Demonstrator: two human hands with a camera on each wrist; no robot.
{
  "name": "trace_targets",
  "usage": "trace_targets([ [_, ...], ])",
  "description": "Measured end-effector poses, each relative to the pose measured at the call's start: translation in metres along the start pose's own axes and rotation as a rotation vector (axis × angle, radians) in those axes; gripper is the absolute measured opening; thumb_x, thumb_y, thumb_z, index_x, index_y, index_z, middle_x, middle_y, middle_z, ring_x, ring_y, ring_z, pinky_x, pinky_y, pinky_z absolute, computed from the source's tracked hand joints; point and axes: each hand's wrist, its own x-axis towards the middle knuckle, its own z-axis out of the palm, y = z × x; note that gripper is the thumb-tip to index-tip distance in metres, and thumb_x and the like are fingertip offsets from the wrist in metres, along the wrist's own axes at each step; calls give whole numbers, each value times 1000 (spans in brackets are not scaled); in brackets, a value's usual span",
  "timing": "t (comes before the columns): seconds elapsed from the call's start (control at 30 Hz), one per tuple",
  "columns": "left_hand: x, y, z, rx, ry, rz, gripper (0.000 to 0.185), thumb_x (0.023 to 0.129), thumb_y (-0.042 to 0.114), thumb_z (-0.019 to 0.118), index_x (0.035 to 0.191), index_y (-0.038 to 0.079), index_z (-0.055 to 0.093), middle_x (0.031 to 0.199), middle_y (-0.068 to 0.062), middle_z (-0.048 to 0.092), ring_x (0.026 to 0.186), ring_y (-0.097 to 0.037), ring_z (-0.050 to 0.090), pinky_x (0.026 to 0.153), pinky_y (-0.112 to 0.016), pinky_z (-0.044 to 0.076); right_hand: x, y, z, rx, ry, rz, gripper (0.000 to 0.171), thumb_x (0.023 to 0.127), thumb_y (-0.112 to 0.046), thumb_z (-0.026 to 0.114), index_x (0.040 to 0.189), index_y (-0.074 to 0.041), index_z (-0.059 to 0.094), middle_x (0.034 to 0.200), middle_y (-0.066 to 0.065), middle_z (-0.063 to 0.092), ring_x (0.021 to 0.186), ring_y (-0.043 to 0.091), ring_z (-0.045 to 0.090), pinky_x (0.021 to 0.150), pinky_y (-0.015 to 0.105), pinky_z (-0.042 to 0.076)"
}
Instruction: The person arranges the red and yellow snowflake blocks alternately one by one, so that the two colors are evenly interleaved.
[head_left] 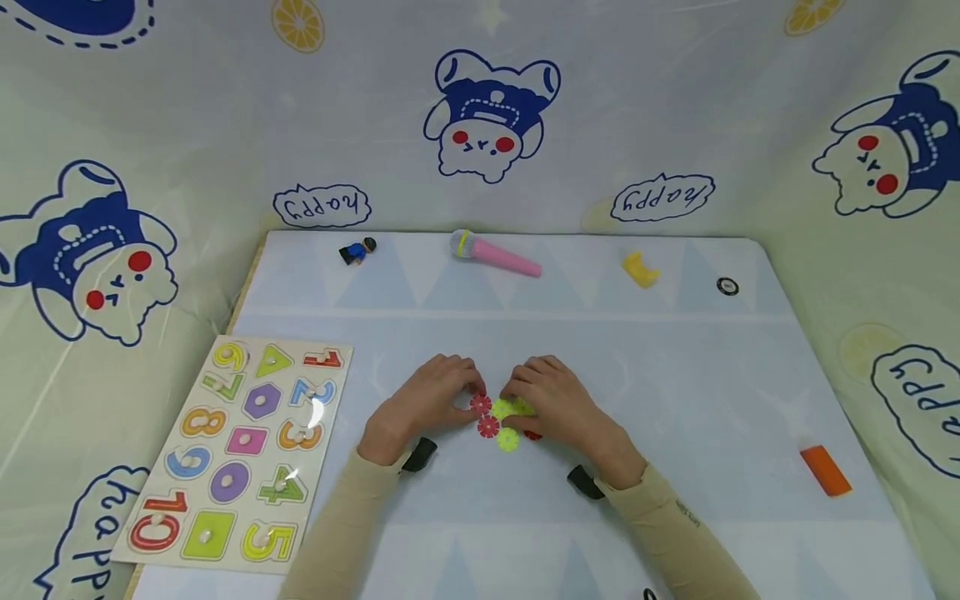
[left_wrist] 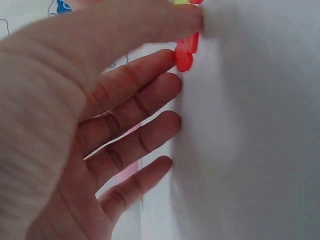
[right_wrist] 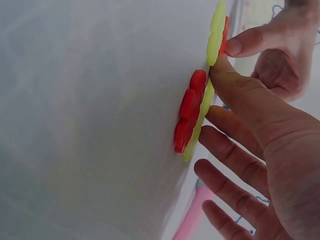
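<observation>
Low over the middle of the table, both hands hold a small cluster of flower-shaped plastic discs. My left hand (head_left: pixel 429 402) pinches a red disc (head_left: pixel 481 404) between thumb and forefinger at the cluster's left side. Another red disc (head_left: pixel 488 427) sits just below it. My right hand (head_left: pixel 561 407) grips the yellow-green discs (head_left: pixel 507 439) on the other side, its thumb against them in the right wrist view. There, a red disc (right_wrist: pixel 190 112) sits against a yellow-green one, on the side away from the palm. Fingers partly hide the cluster, so its joins are unclear.
A number-and-shape puzzle board (head_left: pixel 247 442) lies at the left. Along the back are a toy figure (head_left: pixel 357 251), a pink microphone (head_left: pixel 498 255), a yellow piece (head_left: pixel 641 270) and a black ring-like disc (head_left: pixel 727 287). An orange block (head_left: pixel 825 471) lies near the right edge.
</observation>
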Motion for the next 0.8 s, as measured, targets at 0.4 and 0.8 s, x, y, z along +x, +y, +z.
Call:
trace_targets([
  [0.4,2,-3,4,36,18,16,30,86,31,93,104,16,75,99,5,68,96,-15,61,100,-38,50,1,0,1,-16,-11,-16,34,84,-41,96,104,-17,81,100,-4,73,103,20,68,104,42,55],
  [0.8,3,0,5,69,20,44,23,87,26,89,100,16,74,97,7,68,91,-12,60,93,-34,51,1,2,3,-11,32,-31,34,82,-39,98,102,-17,81,99,-4,73,104,22,68,104,42,55],
])
